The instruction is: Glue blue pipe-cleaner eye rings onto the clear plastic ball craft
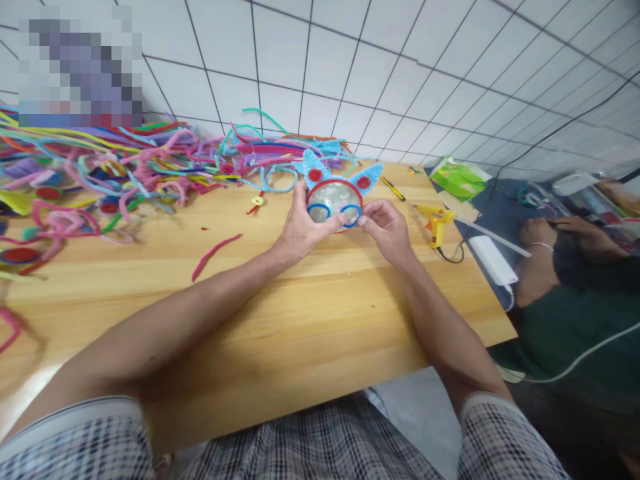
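Observation:
Between my hands, above the table, is a round craft piece (334, 196) with a pale, shiny middle and a red rim. Two blue pipe-cleaner ears with red centres stick up from its top, and two blue rings sit on its lower front. My left hand (299, 225) is closed around its left side, the thumb lying across the lower front. At the lower right edge, my right hand (385, 225) has thumb and fingertips pinched together by the right blue ring. Whether these fingers grip the rim or some small part is hidden.
A heap of coloured pipe cleaners (150, 167) covers the table's back left. A dark pink pipe cleaner (215, 257) lies nearer. To the right are a yellow glue gun (436, 223), a cutter knife (393, 188), a white power strip (494, 260) and another person's hands (540, 233).

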Tool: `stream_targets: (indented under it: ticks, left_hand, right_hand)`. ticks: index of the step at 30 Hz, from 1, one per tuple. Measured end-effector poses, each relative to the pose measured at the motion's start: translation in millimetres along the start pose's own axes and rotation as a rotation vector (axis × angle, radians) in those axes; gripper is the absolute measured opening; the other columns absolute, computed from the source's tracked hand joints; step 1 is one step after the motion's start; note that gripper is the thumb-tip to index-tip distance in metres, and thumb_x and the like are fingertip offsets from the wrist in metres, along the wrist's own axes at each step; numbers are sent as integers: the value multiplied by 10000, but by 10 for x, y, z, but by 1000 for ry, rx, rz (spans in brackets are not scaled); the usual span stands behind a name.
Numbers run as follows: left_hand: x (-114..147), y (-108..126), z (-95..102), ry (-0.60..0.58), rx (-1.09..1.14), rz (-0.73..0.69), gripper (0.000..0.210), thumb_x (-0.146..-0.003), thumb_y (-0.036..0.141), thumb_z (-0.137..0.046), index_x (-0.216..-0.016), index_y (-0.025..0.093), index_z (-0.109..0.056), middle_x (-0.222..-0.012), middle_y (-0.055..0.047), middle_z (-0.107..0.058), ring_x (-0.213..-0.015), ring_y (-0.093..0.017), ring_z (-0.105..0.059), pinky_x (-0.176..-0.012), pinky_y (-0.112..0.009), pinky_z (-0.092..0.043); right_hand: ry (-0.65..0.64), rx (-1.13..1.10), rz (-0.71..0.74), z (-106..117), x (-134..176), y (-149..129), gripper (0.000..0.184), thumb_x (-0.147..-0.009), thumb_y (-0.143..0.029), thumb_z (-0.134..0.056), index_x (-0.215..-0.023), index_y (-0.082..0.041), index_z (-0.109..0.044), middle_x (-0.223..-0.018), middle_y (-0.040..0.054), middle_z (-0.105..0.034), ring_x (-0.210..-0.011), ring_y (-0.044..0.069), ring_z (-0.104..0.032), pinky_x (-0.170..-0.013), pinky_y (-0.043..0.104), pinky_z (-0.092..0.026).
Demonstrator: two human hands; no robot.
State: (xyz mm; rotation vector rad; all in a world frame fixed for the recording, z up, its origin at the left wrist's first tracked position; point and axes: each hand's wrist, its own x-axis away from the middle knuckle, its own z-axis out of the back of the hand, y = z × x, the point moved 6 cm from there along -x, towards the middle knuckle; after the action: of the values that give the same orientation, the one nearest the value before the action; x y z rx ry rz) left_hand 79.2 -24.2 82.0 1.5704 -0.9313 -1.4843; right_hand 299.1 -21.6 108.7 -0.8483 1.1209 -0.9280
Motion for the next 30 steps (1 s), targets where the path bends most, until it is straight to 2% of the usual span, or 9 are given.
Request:
stream_targets:
  ticks: [5,15,21,26,30]
  left_hand:
    - [5,-22,-38,44,-38,-42,927,-767,618,-1075,-1428,275,-522,-1428,-115,-721,-1340,-345,-763,-1176,-517,-654]
    - [28,52,-68,53,-50,-42,841,-817,600,-1056,-1404,267,-554,-1346,-89,-725,-1272,-316,-762,-1137,-488,-651]
    - [52,48,-60,119,-87,-91,894,-792,596,-1086,-1452,274,-576,-1413,-105,-699,-1362,-344,-725,-1214,-528,-614]
    - [42,81,-78,124,-35,-145,1006,-801,612,-1073,-1556,285,-493,-1608,-146,-666,-1503,-363,-699,-1281,-515,-593]
    - [49,101,-95,127,-4,-165,1021,-828,597,-1055,-1598,298,-455,-1651,-155,-648,-1541,-372,-685,-1303,-532,-582]
  right_hand:
    - [-9,-4,37,13,1,35,583,-838,-788,-1004,-940,-288,-722,-890,-4,-771,-808,182,-729,-786,340,-652]
    - [-18,-24,43,28,8,66,522,-881,-721,-1008,-959,-282,-738,-885,-1,-795,-818,184,-770,-794,341,-659]
    - [-8,-24,18,9,20,70,553,-866,-751,-1004,-959,-287,-719,-904,-2,-792,-825,197,-770,-808,372,-682]
    - [15,-54,25,-25,37,59,538,-855,-727,-1021,-965,-288,-728,-995,7,-799,-864,196,-779,-839,379,-709]
    - [38,-86,15,-34,39,111,537,-843,-713,-1034,-976,-295,-723,-969,-7,-789,-856,190,-777,-835,368,-712]
